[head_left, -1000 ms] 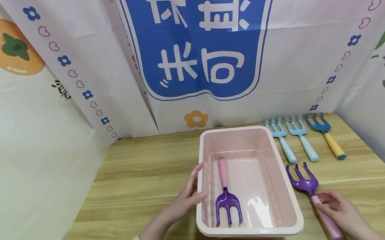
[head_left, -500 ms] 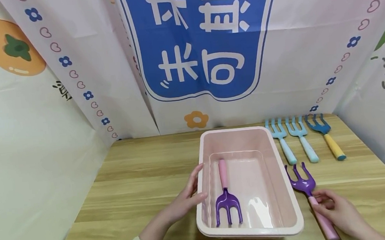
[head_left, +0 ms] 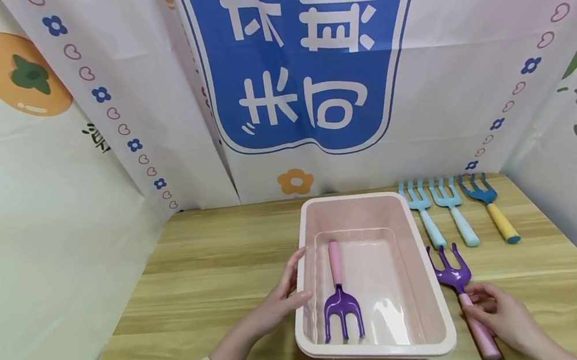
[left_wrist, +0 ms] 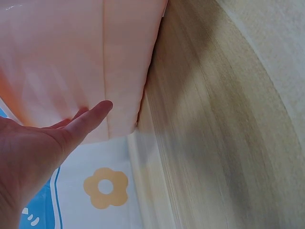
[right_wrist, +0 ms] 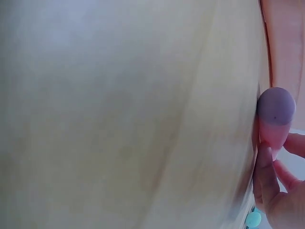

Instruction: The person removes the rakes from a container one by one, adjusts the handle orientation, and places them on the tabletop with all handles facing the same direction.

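My right hand [head_left: 505, 315] pinches the pink handle of a purple three-pronged hand fork [head_left: 453, 275], which lies at the bin's right side with its tines pointing away from me. In the right wrist view, fingers and thumb are on either side of the handle [right_wrist: 275, 112]. On the opposite side, my left hand [head_left: 279, 301] touches the left wall and rim of a pink plastic bin [head_left: 378, 352]. The left wrist view has that hand's thumb [left_wrist: 97, 114] stretched out along the outer wall. Inside the bin, toward its left, lies another purple fork [head_left: 340, 302] with a pink handle.
Behind and right of the bin lie two light blue hand forks [head_left: 431, 227] [head_left: 461, 224] and a dark blue one [head_left: 501, 220] with a yellow handle. They rest on a wood-grain table [head_left: 208, 269]. Printed white cloth [head_left: 166, 99] hangs at the back and sides.
My right hand has slid the purple fork slightly left, closer to the bin. My left hand and the bin keep their places; the whole head view has shifted a little.
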